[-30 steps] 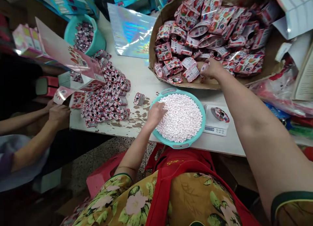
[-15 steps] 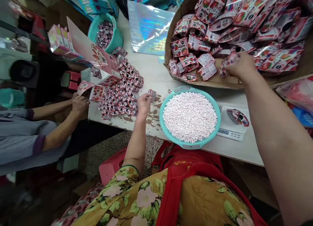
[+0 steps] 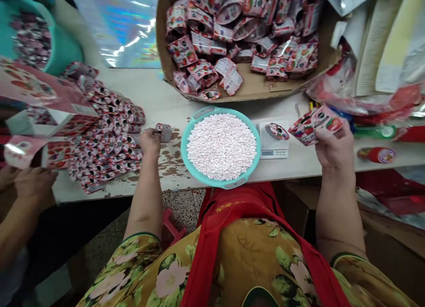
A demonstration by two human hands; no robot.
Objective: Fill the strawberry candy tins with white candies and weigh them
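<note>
My right hand (image 3: 334,148) is raised to the right of the kitchen scale (image 3: 274,153), closed on pink strawberry-printed packaging (image 3: 317,123); whether that is one pouch or more I cannot tell. At the left, my left hand (image 3: 150,142) has its fingers closed at the edge of a small printed pouch (image 3: 165,132) on the table. Between my arms stands a turquoise basin (image 3: 185,154) full of small white candies (image 3: 222,145). One printed pouch (image 3: 278,131) lies on the scale.
Behind the basin, a cardboard box (image 3: 255,79) holds many loose pouches. Rows of pouches (image 3: 106,143) fill the table's left part, beside a display box (image 3: 79,117) and a turquoise bucket (image 3: 63,50). A co-worker's hand (image 3: 35,181) is at far left. A red-labelled container (image 3: 378,155) lies right.
My right hand has come out of the cardboard box with printed packaging and moved right and nearer to me. The view has turned right. My left hand stays by its pouch.
</note>
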